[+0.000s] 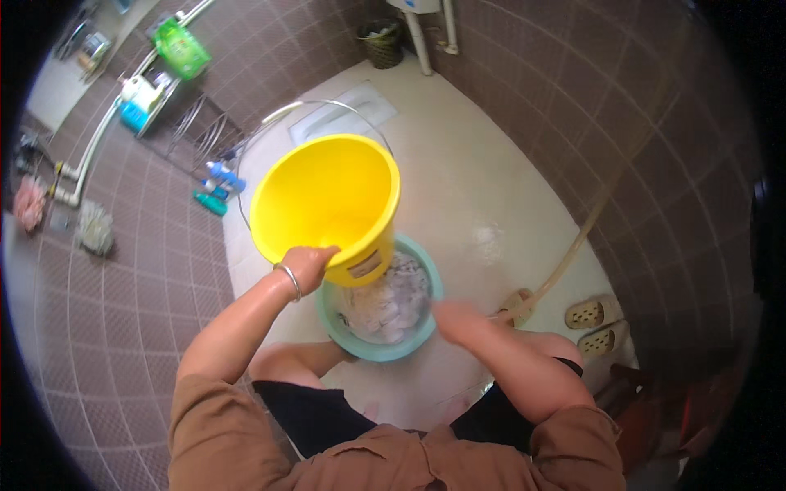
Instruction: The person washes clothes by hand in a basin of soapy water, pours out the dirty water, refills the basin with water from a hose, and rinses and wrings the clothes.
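My left hand grips the rim of a yellow bucket, thumb over the edge. The bucket is tilted above a light-blue basin, its inside showing and its wire handle swung out to the far side. White, crumpled cloth lies in the basin; the bucket covers part of it. At the basin's right rim is my right hand, smeared by motion. A pale hose runs down from the right toward that hand; whether the fingers hold it is hidden.
Beige slippers lie on the right by the tiled wall. Blue and green bottles stand at the left wall, under a shelf with a green packet. A floor toilet and a waste basket are at the back.
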Demonstrator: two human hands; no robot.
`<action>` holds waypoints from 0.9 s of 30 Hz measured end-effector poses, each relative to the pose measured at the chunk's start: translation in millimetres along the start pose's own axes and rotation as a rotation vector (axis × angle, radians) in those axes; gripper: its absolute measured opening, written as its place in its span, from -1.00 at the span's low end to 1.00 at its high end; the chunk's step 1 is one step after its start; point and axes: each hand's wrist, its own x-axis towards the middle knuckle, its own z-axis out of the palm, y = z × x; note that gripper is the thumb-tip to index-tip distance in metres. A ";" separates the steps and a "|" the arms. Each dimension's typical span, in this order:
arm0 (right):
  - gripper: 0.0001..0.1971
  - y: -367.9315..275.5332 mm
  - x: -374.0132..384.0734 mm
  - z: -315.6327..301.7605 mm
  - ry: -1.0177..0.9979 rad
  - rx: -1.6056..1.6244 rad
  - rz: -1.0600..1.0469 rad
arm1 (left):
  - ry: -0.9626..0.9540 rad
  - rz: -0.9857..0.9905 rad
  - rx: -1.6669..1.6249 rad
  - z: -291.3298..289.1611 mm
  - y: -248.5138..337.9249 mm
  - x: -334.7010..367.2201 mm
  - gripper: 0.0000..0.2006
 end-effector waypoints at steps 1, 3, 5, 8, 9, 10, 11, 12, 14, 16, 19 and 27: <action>-0.79 -1.4 -5.7 -9.2 0.033 -0.007 0.034 | -0.055 -0.026 0.090 3.6 -3.3 -21.0 -0.70; -0.78 -6.8 -15.5 -22.3 0.174 0.040 0.018 | -0.137 -0.061 0.146 9.2 -11.9 -56.6 -0.72; -0.76 -25.3 -23.1 -38.4 0.308 0.094 0.002 | -0.270 -0.066 0.253 14.7 -16.7 -83.9 -0.77; -0.73 -70.8 -29.9 -70.9 0.412 0.143 -0.067 | -0.289 -0.089 0.289 52.5 -43.6 -114.5 -0.79; -0.74 -93.2 -30.5 -79.2 0.385 0.119 -0.100 | -0.278 -0.105 0.276 64.2 -50.5 -120.3 -0.79; -0.75 -114.2 -28.0 -81.8 0.358 0.094 -0.133 | -0.265 -0.148 0.256 76.1 -56.1 -125.9 -0.80; -0.75 -132.0 -23.1 -79.9 0.354 0.075 -0.141 | -0.250 -0.184 0.234 88.2 -61.6 -129.6 -0.80; -0.76 -148.5 -18.1 -78.4 0.322 0.061 -0.185 | -0.236 -0.192 0.220 99.4 -66.5 -132.6 -0.80; -0.77 -174.1 -6.3 -72.0 0.283 0.027 -0.237 | -0.205 -0.253 0.212 122.6 -76.4 -140.5 -0.81; -0.77 -193.6 8.4 -60.6 0.311 0.015 -0.340 | -0.182 -0.299 0.198 147.7 -88.4 -147.1 -0.81; -0.76 -224.8 22.8 -55.1 0.177 -0.068 -0.300 | -0.191 -0.354 0.173 168.6 -104.7 -158.0 -0.82; -0.74 -246.4 56.2 -43.3 -0.021 -0.208 -0.258 | -0.205 -0.259 0.157 197.6 -126.2 -174.2 -0.84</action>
